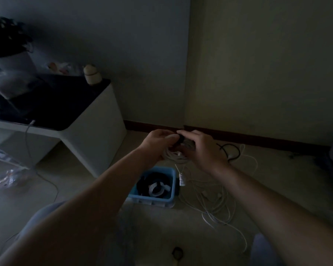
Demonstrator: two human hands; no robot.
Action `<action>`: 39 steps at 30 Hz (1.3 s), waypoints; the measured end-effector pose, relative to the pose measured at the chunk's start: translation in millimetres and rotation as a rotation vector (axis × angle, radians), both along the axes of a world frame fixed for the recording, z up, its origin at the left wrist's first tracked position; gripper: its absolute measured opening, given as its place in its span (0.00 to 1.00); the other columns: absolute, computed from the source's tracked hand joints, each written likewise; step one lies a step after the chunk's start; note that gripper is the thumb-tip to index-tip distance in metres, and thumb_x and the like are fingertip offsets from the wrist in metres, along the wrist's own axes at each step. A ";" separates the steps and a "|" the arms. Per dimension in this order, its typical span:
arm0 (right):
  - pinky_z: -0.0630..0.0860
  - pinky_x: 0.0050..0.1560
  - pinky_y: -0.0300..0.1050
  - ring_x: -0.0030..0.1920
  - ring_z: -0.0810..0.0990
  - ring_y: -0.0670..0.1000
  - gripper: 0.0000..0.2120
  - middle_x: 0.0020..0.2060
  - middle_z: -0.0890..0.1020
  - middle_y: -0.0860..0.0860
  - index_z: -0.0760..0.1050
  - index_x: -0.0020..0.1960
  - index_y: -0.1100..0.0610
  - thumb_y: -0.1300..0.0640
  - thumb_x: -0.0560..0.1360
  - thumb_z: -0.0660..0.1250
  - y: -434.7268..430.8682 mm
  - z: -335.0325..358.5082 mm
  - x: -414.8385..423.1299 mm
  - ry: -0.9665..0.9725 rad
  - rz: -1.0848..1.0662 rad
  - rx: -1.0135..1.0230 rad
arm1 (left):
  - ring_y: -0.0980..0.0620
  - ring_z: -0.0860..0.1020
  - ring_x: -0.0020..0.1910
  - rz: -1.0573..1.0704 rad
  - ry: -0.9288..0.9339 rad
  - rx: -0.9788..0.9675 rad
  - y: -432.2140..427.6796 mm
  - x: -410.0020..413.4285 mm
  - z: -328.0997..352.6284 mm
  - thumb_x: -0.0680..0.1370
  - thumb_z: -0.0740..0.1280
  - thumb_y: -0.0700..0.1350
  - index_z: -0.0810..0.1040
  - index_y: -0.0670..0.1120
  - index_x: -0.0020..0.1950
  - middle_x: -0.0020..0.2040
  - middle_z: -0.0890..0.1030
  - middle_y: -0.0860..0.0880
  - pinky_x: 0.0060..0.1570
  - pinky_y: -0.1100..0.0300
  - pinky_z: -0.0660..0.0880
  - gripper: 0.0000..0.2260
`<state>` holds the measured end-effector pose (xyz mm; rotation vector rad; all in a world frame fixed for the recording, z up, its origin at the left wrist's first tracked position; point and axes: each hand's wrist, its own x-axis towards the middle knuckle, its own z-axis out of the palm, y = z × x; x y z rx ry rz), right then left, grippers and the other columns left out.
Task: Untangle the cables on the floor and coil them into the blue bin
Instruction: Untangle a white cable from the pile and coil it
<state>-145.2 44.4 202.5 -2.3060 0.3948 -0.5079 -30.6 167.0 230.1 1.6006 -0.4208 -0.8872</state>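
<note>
Both hands are raised over the blue bin [172, 186] and hold one coiled white cable [174, 156] between them. My left hand [156, 143] grips the coil from the left. My right hand [202, 150] grips it from the right, with fingers by a black strap [180, 140] at the coil's top. A white plug [182, 179] dangles from the coil over the bin's right rim. Inside the bin lie a black coil [154, 178] and a small white coil [158, 189]. Loose white cables [217, 204] sprawl on the floor to the right of the bin.
A black cable [232, 150] lies by the dark skirting board behind my right hand. A white cabinet [96, 131] with a dark top stands at the left, with a thin cable [29, 143] hanging off it. Clear plastic wrap [6, 175] lies at far left. A small dark ring [177, 252] sits near my knees.
</note>
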 end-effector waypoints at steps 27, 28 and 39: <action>0.70 0.36 0.30 0.46 0.83 0.47 0.12 0.47 0.85 0.49 0.82 0.58 0.56 0.52 0.78 0.69 9.1 -137.1 102.6 0.125 -0.294 0.457 | 0.42 0.82 0.45 0.306 0.507 0.104 14.7 51.8 -151.6 0.69 0.72 0.64 0.80 0.37 0.60 0.50 0.81 0.39 0.47 0.50 0.80 0.33; 0.70 0.36 0.30 0.47 0.82 0.47 0.12 0.47 0.84 0.49 0.82 0.59 0.55 0.51 0.78 0.69 9.2 -147.8 105.2 0.149 -0.291 0.459 | 0.42 0.81 0.45 0.330 0.535 0.107 12.9 53.7 -164.0 0.67 0.73 0.65 0.79 0.37 0.62 0.51 0.81 0.37 0.46 0.51 0.80 0.36; 0.78 0.47 0.39 0.50 0.82 0.47 0.13 0.53 0.85 0.51 0.81 0.62 0.54 0.57 0.79 0.67 12.1 -257.4 112.1 0.422 -0.148 0.412 | 0.37 0.83 0.48 0.532 0.608 0.388 -0.6 67.9 -281.3 0.75 0.73 0.53 0.79 0.37 0.54 0.49 0.83 0.36 0.50 0.39 0.81 0.20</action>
